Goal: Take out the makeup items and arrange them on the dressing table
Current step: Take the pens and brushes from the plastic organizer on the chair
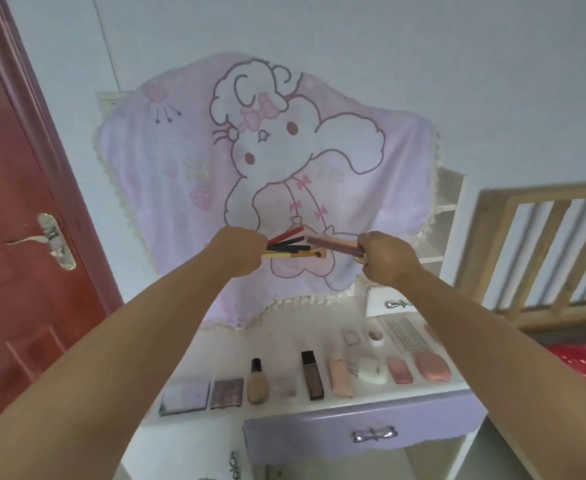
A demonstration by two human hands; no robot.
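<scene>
Both arms are raised in front of the covered mirror. My left hand (241,247) grips a bundle of thin makeup pencils and brushes (289,245), red, black and yellow, fanning to the right. My right hand (383,256) grips a brownish-pink tube (329,243) pointing left toward the bundle, with a gold cap at the fist. Below, on the white dressing table (284,341), a row of makeup lies: two eyeshadow palettes (203,394), a foundation bottle (256,382), a dark tube (312,375), a pink tube (339,375), pink compacts (431,366).
A pink cartoon-print cloth (180,168) hangs over the mirror. A red door (10,237) stands at the left, a wooden bed frame (541,251) and red bedding at the right. The table has a lilac drawer (353,434) in front and a small drawer (388,304) at back right.
</scene>
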